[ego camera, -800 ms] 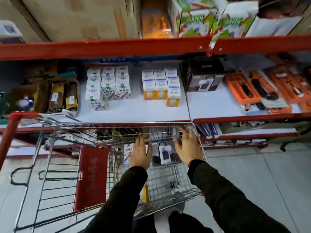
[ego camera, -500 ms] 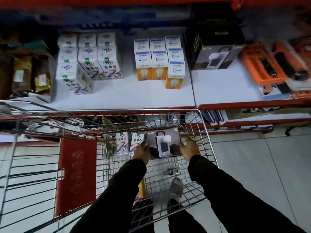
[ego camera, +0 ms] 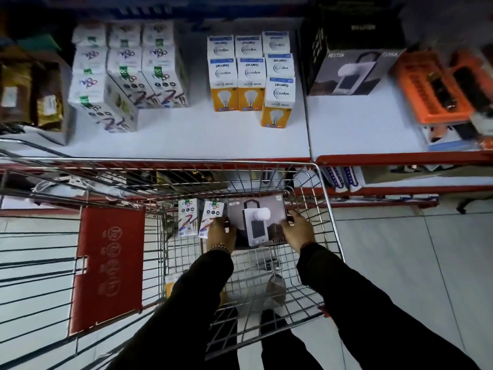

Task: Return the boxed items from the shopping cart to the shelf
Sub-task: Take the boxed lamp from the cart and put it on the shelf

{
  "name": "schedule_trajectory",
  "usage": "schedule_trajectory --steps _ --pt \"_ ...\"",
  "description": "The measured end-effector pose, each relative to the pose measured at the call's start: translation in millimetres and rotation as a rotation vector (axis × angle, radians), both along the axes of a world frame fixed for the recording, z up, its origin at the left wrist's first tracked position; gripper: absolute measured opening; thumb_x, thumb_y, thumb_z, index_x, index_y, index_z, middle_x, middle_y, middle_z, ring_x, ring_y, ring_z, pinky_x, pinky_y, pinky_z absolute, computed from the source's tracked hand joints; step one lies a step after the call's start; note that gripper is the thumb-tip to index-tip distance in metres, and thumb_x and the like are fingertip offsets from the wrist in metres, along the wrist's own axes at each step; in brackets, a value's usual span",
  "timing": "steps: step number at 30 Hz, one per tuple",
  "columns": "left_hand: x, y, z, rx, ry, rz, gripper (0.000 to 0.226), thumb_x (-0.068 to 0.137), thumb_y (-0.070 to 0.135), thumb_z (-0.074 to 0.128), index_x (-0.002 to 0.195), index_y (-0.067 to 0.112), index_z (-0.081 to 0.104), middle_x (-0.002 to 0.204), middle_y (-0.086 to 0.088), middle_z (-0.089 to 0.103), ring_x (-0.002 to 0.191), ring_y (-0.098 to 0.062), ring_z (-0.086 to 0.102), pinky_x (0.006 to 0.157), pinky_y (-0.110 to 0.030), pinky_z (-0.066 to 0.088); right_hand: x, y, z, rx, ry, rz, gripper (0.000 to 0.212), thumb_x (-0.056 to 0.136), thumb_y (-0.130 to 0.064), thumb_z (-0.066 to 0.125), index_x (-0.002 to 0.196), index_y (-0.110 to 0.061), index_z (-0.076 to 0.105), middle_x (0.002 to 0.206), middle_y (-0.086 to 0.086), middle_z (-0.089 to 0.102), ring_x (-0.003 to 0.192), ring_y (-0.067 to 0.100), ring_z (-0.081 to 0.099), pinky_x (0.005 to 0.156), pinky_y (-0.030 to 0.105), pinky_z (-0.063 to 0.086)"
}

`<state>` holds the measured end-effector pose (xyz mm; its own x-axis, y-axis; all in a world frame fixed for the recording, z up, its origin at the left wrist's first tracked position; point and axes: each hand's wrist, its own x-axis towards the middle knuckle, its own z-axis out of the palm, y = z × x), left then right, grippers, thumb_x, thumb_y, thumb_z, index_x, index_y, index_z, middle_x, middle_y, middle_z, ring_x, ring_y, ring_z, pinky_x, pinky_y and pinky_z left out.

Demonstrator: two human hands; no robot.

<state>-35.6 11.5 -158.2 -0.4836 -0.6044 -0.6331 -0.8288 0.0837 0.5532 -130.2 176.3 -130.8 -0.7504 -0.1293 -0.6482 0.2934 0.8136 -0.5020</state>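
Head view: both hands grip a boxed lantern inside the wire shopping cart (ego camera: pixel 324 182).
Left hand (ego camera: pixel 221 234) and right hand (ego camera: pixel 299 231) clasp opposite sides of the grey cardboard lantern box (ego camera: pixel 257 222), below the white shelf (ego camera: pixel 186 137).

We're in a shop, an electrical or hardware aisle by the look of it. A wire shopping cart (ego camera: pixel 324 198) with a red child-seat flap (ego camera: pixel 106 265) stands on pale floor tiles (ego camera: pixel 394 252), pulled right up to a white shelf (ego camera: pixel 186 137) edged in red steel. Stock sits in neat rows there: Wipro LED bulb boxes (ego camera: pixel 250 76), white boxes with coloured lettering (ego camera: pixel 128 73), a black Neuton lantern box (ego camera: pixel 346 70), and orange blister-packed tools (ego camera: pixel 432 89) at the right. More goods line a lower shelf (ego camera: pixel 386 180).
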Motion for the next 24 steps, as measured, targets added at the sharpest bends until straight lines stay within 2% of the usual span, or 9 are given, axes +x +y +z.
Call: schedule_trajectory --steps 3,6,9,13,16,17,19,22,24 --pt "11.3 4.7 22.8 -0.006 0.082 0.043 0.035 0.093 0.017 0.058 0.123 0.0 0.056 0.126 -0.019 0.064 0.12 -0.034 0.06 0.1 -0.041 0.047 6.5 1.4 24.3 -0.035 0.034 0.006 0.045 0.101 -0.024 0.052 0.145 -0.015 0.05 0.136 0.009 0.064 0.121 0.027 0.063 0.097 0.027 0.046" --pt "22.9 6.8 52.6 -0.063 0.126 0.05 0.037 0.093 0.025 0.06 0.124 0.005 0.056 0.126 -0.016 0.064 0.115 -0.033 0.062 0.096 -0.039 0.05 11.3 4.8 57.6 -0.065 0.088 0.05 0.045 0.101 -0.024 0.052 0.146 -0.016 0.049 0.136 0.009 0.064 0.12 0.026 0.063 0.092 0.024 0.046" --pt "33.1 9.7 87.3 -0.06 0.218 0.104 0.041 0.092 0.03 0.061 0.125 0.006 0.054 0.125 -0.014 0.065 0.113 -0.032 0.064 0.095 -0.044 0.054 18.6 11.9 95.5 -0.108 0.129 0.054 0.051 0.101 -0.029 0.054 0.149 -0.016 0.044 0.143 0.01 0.059 0.123 0.025 0.061 0.101 0.03 0.049" --pt "43.3 19.4 134.0 -0.164 0.415 0.114 0.041 0.09 0.034 0.062 0.122 0.01 0.056 0.123 -0.009 0.062 0.11 -0.027 0.063 0.085 -0.028 0.055 23.0 25.4 140.6 -0.193 0.238 0.038 0.052 0.097 -0.033 0.058 0.146 -0.018 0.046 0.134 0.01 0.063 0.103 0.019 0.064 0.085 0.023 0.043" --pt "43.7 26.0 166.5 -0.21 0.56 0.103 0.039 0.088 0.042 0.061 0.117 0.017 0.057 0.118 -0.001 0.063 0.111 -0.02 0.061 0.094 -0.041 0.053 17.5 35.0 169.1 -0.269 0.307 0.023 0.053 0.094 -0.037 0.06 0.143 -0.019 0.047 0.135 0.006 0.061 0.115 0.02 0.06 0.099 0.029 0.046" --pt "41.8 27.7 176.4 -0.226 0.602 0.096 0.039 0.088 0.043 0.061 0.117 0.018 0.057 0.118 0.001 0.063 0.111 -0.018 0.06 0.096 -0.042 0.052 14.8 38.4 178.0 -0.287 0.344 0.025 0.052 0.093 -0.038 0.06 0.141 -0.02 0.048 0.133 0.005 0.062 0.112 0.018 0.06 0.097 0.03 0.048" --pt "35.8 32.8 194.7 -0.249 0.676 0.075 0.04 0.089 0.044 0.061 0.119 0.02 0.056 0.119 0.003 0.064 0.111 -0.016 0.062 0.096 -0.036 0.052 8.6 46.3 193.2 -0.313 0.445 0.022 0.049 0.092 -0.038 0.062 0.135 -0.02 0.051 0.127 0.002 0.063 0.105 0.012 0.055 0.089 0.026 0.043" --pt "18.3 42.0 219.8 -0.253 0.788 0.026 0.033 0.088 0.045 0.062 0.113 0.026 0.055 0.108 0.024 0.064 0.101 0.004 0.063 0.084 -0.008 0.049 -5.2 61.3 212.2 -0.385 0.552 -0.035 0.045 0.089 -0.035 0.066 0.13 -0.021 0.052 0.125 0.0 0.063 0.111 0.013 0.056 0.093 0.026 0.042" --pt "1.1 47.4 230.7 -0.272 0.838 -0.007 0.032 0.087 0.043 0.065 0.113 0.027 0.056 0.103 0.031 0.062 0.098 0.014 0.06 0.077 0.002 0.043 -16.8 75.7 222.2 -0.422 0.619 -0.058 0.042 0.088 -0.031 0.068 0.126 -0.022 0.053 0.122 -0.002 0.064 0.111 0.014 0.058 0.095 0.026 0.043"
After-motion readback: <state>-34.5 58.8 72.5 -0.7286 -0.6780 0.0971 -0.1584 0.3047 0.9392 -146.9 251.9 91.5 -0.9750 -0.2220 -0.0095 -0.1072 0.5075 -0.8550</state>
